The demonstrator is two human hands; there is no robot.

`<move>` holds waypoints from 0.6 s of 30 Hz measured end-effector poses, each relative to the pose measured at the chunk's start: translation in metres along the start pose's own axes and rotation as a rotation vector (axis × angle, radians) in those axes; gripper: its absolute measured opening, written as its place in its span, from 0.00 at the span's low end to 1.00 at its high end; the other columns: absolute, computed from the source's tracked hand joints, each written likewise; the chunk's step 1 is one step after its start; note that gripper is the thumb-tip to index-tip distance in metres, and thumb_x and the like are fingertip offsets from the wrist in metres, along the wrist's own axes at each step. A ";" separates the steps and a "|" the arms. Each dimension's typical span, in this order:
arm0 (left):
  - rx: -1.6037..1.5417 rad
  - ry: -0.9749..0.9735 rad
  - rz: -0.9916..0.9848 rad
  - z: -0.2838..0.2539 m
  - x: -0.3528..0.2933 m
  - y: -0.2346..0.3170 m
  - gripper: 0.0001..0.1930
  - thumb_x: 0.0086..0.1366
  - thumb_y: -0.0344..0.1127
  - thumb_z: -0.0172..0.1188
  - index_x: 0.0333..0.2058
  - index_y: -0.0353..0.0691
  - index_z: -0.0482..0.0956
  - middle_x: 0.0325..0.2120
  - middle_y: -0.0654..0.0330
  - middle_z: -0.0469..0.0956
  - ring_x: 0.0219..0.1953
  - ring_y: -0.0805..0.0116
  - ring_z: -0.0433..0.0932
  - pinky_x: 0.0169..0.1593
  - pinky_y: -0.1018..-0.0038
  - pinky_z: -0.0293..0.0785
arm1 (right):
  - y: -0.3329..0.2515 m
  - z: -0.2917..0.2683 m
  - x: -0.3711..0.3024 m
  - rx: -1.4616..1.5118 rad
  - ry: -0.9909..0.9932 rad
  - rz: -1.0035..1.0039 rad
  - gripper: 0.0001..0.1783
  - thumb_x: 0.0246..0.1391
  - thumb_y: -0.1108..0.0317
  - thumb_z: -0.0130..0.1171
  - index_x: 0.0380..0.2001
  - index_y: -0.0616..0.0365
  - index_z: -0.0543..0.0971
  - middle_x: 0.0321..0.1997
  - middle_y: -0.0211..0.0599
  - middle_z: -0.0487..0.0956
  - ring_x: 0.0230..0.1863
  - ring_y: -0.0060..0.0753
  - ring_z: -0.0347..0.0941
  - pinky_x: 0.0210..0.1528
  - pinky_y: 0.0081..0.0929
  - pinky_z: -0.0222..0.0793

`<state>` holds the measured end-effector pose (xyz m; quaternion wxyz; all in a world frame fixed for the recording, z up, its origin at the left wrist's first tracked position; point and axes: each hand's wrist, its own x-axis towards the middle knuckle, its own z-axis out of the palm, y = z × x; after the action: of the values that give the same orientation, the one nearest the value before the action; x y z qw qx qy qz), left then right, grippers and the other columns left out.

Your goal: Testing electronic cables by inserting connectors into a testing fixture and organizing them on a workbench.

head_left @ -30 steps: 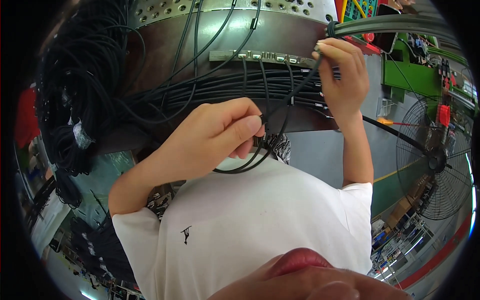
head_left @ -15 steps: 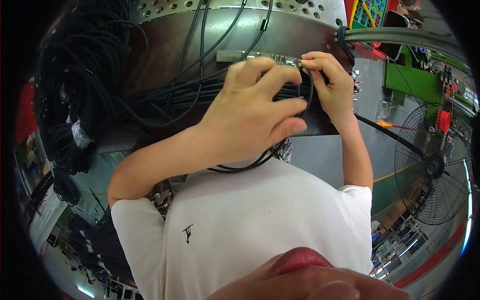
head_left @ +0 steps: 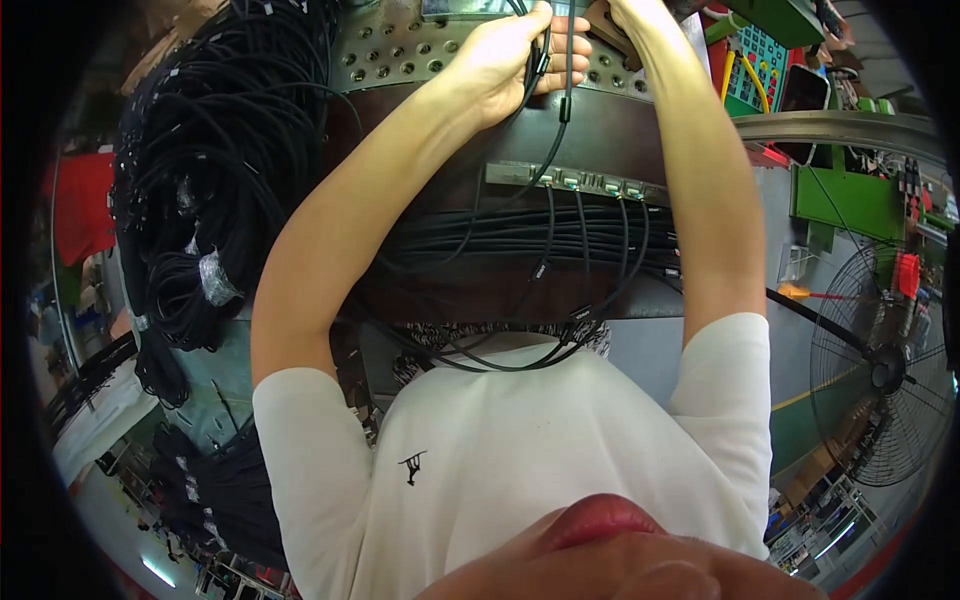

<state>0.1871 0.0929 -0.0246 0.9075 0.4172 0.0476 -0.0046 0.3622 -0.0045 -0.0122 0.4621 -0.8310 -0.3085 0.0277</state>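
Note:
At the far side of the bench my left hand point(head_left: 500, 62) is closed around a few black cables point(head_left: 533, 72); its thumb lies over them and its fingertips show beyond. My right hand point(head_left: 637, 14) reaches to the top edge, next to a brown piece point(head_left: 612, 32); its fingers are cut off from view. Nearer me, a metal strip fixture point(head_left: 508, 173) lies on the dark bench top point(head_left: 440, 128). Several small metal cable connectors point(head_left: 613, 186) sit in it, their black cables looping down over the bench's near edge toward my shirt.
A large heap of coiled black cables point(head_left: 215, 130) fills the left side. Behind the bench top is a perforated metal plate point(head_left: 390, 50). More cables point(head_left: 480, 237) run along its near part. To the right stand a wire-guard fan point(head_left: 885, 370) and a grey curved rail point(head_left: 840, 127).
Both hands have left the strip fixture and moved to the far side. My left hand now grips cables; my right no longer pinches at a connector. The whole view has shifted somewhat.

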 end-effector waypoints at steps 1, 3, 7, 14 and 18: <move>-0.153 0.174 -0.148 0.002 -0.001 0.002 0.11 0.74 0.41 0.48 0.35 0.42 0.74 0.21 0.62 0.73 0.16 0.70 0.68 0.21 0.74 0.69 | -0.002 0.005 0.000 0.010 0.042 0.066 0.14 0.63 0.60 0.54 0.43 0.58 0.79 0.41 0.42 0.80 0.40 0.39 0.76 0.42 0.36 0.71; -0.191 0.277 -0.291 0.033 -0.004 0.023 0.11 0.74 0.39 0.48 0.41 0.40 0.74 0.22 0.62 0.73 0.19 0.67 0.70 0.24 0.71 0.73 | 0.007 0.004 -0.005 0.014 0.138 0.218 0.13 0.63 0.59 0.53 0.40 0.57 0.80 0.35 0.40 0.82 0.33 0.36 0.78 0.35 0.35 0.72; -0.063 0.083 -0.234 0.009 -0.059 0.032 0.22 0.76 0.46 0.43 0.53 0.32 0.72 0.28 0.68 0.71 0.33 0.77 0.72 0.45 0.73 0.72 | -0.039 -0.021 -0.068 -0.295 -0.164 -0.332 0.12 0.63 0.62 0.52 0.35 0.59 0.79 0.27 0.41 0.79 0.24 0.41 0.74 0.29 0.32 0.69; -0.158 0.042 -0.406 0.032 -0.138 0.020 0.14 0.76 0.44 0.44 0.31 0.46 0.68 0.14 0.75 0.55 0.15 0.84 0.54 0.17 0.83 0.52 | -0.018 0.001 -0.108 0.243 -0.215 -0.245 0.16 0.59 0.57 0.61 0.38 0.60 0.84 0.30 0.43 0.83 0.32 0.43 0.78 0.40 0.35 0.73; -0.091 0.252 0.150 -0.025 -0.214 0.121 0.10 0.73 0.37 0.46 0.32 0.42 0.69 0.16 0.70 0.58 0.14 0.80 0.56 0.16 0.81 0.54 | -0.007 -0.037 -0.133 -0.167 -0.205 -0.385 0.16 0.56 0.57 0.63 0.39 0.58 0.84 0.33 0.40 0.83 0.33 0.39 0.79 0.42 0.31 0.75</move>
<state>-0.0226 0.1840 0.0698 0.9102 0.3753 0.1299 0.1178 0.2640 -0.1016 -0.0173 0.3548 -0.7848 -0.5081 -0.0022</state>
